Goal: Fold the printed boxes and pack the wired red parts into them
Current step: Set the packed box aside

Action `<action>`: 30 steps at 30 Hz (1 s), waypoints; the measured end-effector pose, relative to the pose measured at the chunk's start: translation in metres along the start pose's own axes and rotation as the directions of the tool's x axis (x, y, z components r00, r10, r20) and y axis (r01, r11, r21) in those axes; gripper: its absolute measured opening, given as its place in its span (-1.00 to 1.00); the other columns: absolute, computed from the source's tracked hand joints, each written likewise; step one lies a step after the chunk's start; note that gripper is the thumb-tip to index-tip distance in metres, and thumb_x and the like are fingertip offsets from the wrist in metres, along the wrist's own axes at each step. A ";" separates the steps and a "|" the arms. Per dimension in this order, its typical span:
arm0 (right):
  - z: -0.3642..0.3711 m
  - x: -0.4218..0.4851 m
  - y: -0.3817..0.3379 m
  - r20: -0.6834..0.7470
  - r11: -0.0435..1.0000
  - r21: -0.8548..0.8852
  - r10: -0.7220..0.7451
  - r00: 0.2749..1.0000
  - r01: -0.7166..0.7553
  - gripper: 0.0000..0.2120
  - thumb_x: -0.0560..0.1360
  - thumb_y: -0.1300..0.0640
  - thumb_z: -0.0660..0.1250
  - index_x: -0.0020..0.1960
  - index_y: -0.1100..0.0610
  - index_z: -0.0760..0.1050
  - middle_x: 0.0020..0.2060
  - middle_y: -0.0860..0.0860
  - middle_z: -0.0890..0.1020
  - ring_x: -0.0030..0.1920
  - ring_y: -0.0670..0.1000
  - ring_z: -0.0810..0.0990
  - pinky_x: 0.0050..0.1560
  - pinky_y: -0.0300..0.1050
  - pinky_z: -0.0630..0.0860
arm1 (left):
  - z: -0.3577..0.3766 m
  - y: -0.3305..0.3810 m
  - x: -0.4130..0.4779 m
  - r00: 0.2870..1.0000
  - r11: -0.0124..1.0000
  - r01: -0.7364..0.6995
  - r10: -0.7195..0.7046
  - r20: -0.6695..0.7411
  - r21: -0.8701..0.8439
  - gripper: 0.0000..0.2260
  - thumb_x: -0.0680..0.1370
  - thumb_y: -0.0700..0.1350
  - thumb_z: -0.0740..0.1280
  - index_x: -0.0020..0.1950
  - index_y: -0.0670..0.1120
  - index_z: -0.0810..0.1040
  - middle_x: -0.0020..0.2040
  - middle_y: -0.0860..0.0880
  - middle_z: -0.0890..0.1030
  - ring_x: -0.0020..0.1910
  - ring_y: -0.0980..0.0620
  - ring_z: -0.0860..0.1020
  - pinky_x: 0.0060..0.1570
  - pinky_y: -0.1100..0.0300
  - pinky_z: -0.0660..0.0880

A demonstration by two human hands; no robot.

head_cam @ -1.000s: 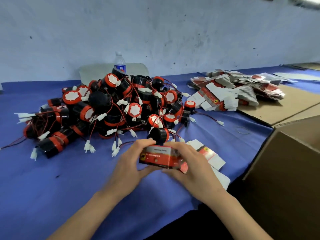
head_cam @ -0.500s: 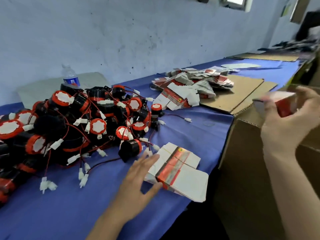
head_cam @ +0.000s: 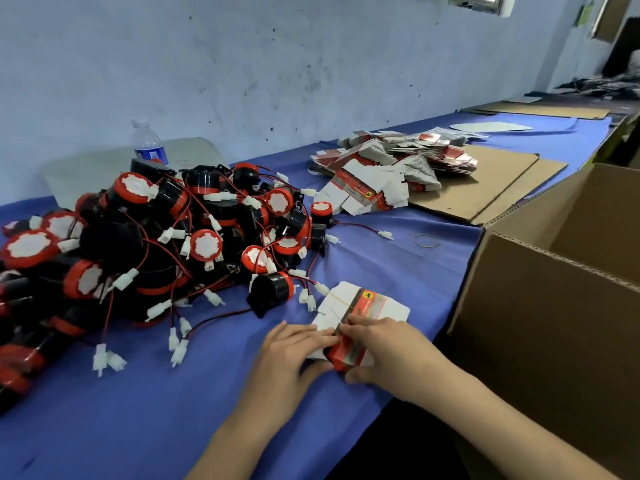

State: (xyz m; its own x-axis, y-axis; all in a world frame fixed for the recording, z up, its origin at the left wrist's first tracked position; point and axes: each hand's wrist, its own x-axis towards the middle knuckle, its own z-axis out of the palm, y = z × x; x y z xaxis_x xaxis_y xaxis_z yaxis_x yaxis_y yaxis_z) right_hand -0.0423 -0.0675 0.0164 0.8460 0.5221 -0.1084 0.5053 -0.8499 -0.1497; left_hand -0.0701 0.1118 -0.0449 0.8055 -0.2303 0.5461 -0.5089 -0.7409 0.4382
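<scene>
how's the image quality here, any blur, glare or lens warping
Head view: the wide lens bends the table edge and the cardboard carton; the window at the top blows out white; light on the pile of red parts is even and soft; both hands, left hand and right hand, look slightly smeared.

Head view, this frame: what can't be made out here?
- Inside of the big carton: hidden by its near wall.
- Print on the flat boxes: too small to read.
- How the left hand and right hand grip the stack: fingers cover it.
- Pile of red parts: cut off by the left edge.
</scene>
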 end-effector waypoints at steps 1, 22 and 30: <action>-0.001 0.001 0.002 -0.014 1.000 -0.025 -0.013 1.000 0.013 -0.45 0.45 -0.13 0.35 0.39 0.01 0.38 0.36 -0.04 0.43 0.32 0.06 0.41 0.25 0.01 0.42 | 0.000 0.001 0.000 0.999 0.999 0.031 -0.032 -0.010 -0.038 -0.65 0.38 -0.15 0.52 0.16 0.04 0.64 0.13 0.14 0.64 0.15 0.11 0.55 0.24 0.07 0.42; -0.043 -0.014 0.014 -0.643 0.386 0.766 0.490 0.589 0.515 -0.82 0.65 0.06 0.10 -0.06 -0.08 0.44 -0.25 -0.14 0.65 -0.24 -0.16 0.62 -0.23 -0.28 0.55 | 0.000 0.000 0.003 0.932 0.923 0.361 -0.360 0.027 -0.131 -0.64 0.55 0.07 0.33 0.35 0.17 0.45 0.20 0.43 0.37 0.28 0.35 0.31 0.24 0.52 0.16; 0.017 0.018 -0.021 -0.215 0.068 0.976 0.473 0.854 0.208 -0.83 0.64 0.19 0.15 0.19 0.04 0.42 -0.18 0.10 0.69 -0.15 0.09 0.66 -0.01 0.09 0.60 | -0.020 0.007 0.004 0.853 0.436 0.269 -0.522 0.002 -0.859 -0.59 0.51 0.01 0.28 0.37 0.10 0.40 0.22 0.03 0.61 0.24 0.03 0.55 0.20 0.01 0.46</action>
State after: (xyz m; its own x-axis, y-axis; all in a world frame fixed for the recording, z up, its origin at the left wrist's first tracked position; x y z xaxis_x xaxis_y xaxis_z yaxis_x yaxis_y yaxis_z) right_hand -0.0408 -0.0392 0.0005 0.9984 0.0286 0.0479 0.0441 0.1214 -0.9916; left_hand -0.0768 0.1182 -0.0254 0.9534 0.1889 0.2353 -0.2659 0.1568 0.9512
